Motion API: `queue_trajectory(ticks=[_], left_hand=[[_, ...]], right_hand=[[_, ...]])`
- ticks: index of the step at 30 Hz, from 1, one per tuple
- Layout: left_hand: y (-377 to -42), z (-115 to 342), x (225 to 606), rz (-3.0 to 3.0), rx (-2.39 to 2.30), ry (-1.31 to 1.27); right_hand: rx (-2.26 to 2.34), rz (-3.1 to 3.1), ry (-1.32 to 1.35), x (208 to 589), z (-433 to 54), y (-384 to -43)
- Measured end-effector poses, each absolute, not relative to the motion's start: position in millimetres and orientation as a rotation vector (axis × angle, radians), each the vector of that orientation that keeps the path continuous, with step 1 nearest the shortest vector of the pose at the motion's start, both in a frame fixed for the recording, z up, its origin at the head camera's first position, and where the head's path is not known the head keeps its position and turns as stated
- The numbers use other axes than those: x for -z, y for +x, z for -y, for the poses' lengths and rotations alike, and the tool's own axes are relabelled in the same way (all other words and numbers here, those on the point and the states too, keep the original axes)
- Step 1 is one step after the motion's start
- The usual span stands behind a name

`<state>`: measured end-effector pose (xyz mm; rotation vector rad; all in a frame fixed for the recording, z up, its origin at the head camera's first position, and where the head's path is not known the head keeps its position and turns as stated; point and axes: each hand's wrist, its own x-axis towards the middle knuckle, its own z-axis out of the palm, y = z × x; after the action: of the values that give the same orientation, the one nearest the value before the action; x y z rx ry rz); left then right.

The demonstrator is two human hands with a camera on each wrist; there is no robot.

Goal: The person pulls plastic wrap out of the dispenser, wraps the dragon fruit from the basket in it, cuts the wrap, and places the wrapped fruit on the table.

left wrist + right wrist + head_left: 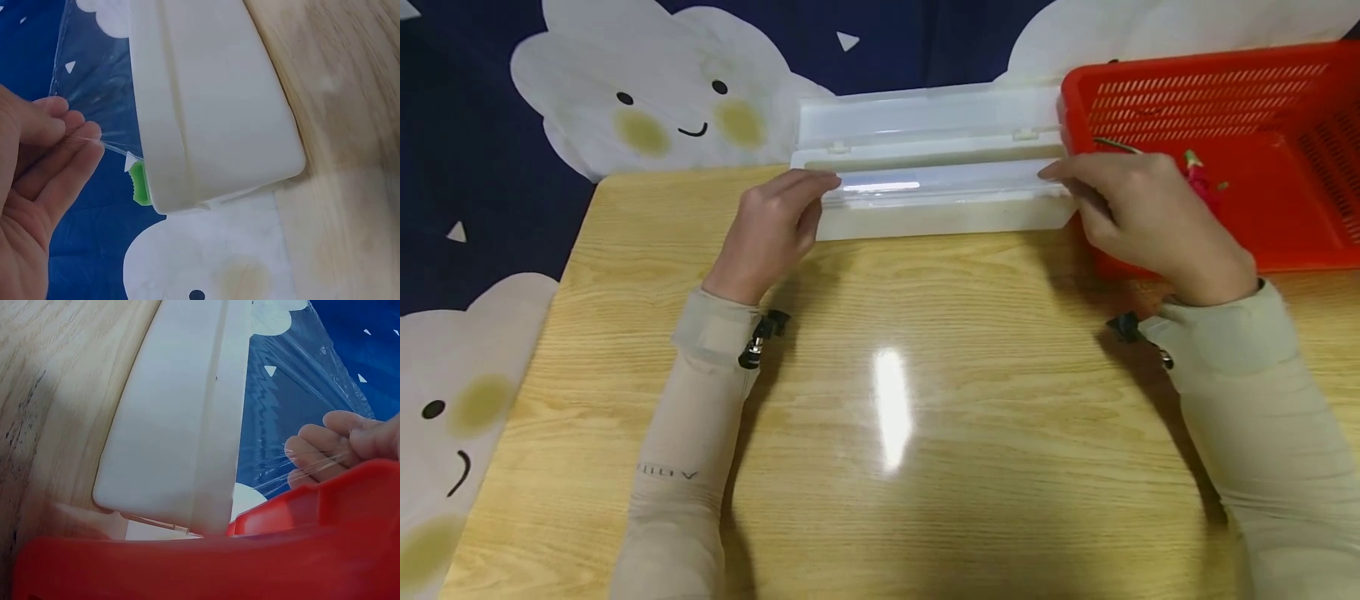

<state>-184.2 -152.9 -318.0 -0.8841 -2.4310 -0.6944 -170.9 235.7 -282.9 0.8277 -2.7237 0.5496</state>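
A long white plastic cling film dispenser (pixel 943 219) lies across the far part of the table, its hinged lid (pixel 925 112) raised at the back. Clear cling film (pixel 100 94) stretches up from it, wrinkled where the fingers hold it. At the dispenser's left end, my left hand (pixel 769 227) pinches one corner of the film between thumb and fingers. Over on the right end, my right hand (pixel 1153 218) pinches the opposite corner, seen creased in the right wrist view. A green toothed piece (pixel 140 185) shows at the dispenser's left end.
A red slotted plastic basket (pixel 1285 192) stands against the dispenser's right end, with a pink and green item (pixel 1199 177) inside. Behind the wooden table (pixel 970 400) hangs dark blue cloth (pixel 895 42) printed with smiling clouds.
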Motion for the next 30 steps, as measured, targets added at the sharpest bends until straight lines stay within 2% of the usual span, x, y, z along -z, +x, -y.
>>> queue_trajectory(ticks=[12, 20, 30], left_hand=[[-181.6, 161.8, 326.5, 2.427, 0.606, -1.034], [-179.4, 163.7, 324.7, 2.469, 0.527, -1.122], [-168.5, 171.2, 333.3, 2.499, 0.473, -1.182]], right_hand=[[-0.533, 2.660, 0.919, 281.7, -233.6, -167.6], [-0.516, 2.741, 0.850, 285.6, -237.9, -157.7], [-0.398, 2.698, 0.963, 288.1, -231.7, -150.2]])
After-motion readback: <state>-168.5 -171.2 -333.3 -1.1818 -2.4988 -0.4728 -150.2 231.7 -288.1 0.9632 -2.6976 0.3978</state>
